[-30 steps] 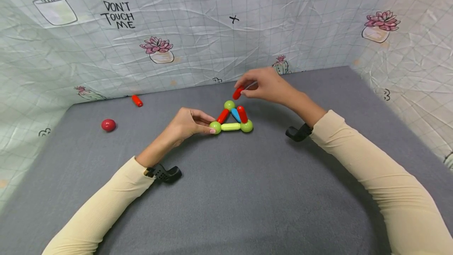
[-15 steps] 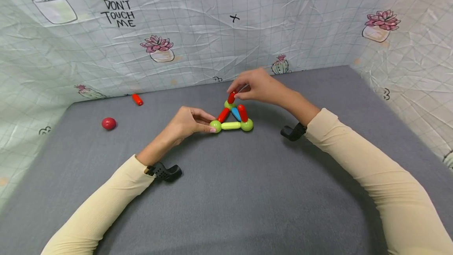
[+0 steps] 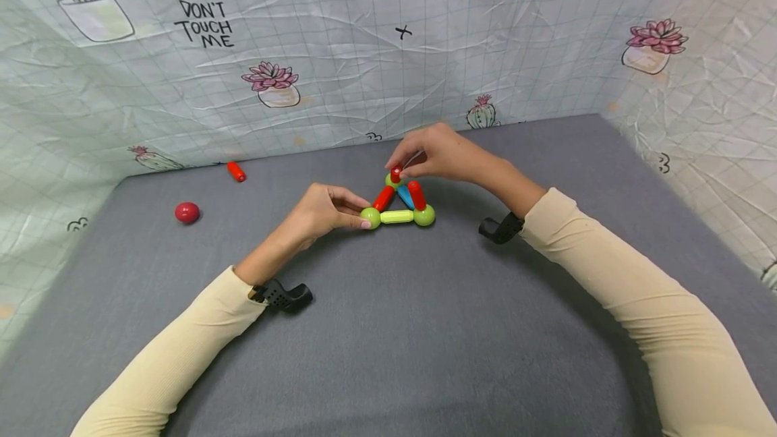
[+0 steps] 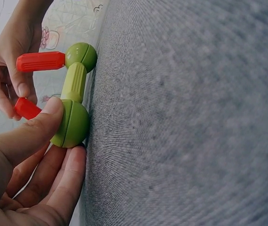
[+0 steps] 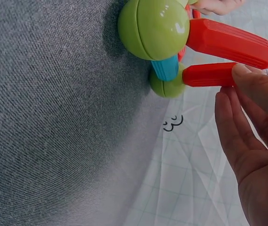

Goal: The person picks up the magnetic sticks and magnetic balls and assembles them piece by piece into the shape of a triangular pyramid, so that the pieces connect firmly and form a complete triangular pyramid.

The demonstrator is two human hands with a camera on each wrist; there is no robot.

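Note:
A triangle of green balls and rods lies on the table. My left hand [image 3: 318, 214] pinches its near-left green ball [image 3: 371, 218] between thumb and fingers. From there a yellow-green rod [image 3: 397, 216] runs to the right ball [image 3: 424, 215], on which a red rod [image 3: 416, 195] stands up. A second red rod [image 3: 384, 198] and a blue rod [image 3: 406, 197] form the other two sides. My right hand [image 3: 442, 152] grips another red rod [image 5: 209, 75] by its upper end; in the right wrist view its lower end meets the far green ball [image 5: 168, 87].
A loose red rod [image 3: 236, 171] lies at the back left of the grey table [image 3: 388, 329]. Nearer and further left sits a dark red ball [image 3: 187, 213]. A patterned cloth [image 3: 340, 52] hangs behind the table.
My right hand has moved left and down, bringing its red rod from beside the far green ball onto the top of it. The left hand stays on its ball.

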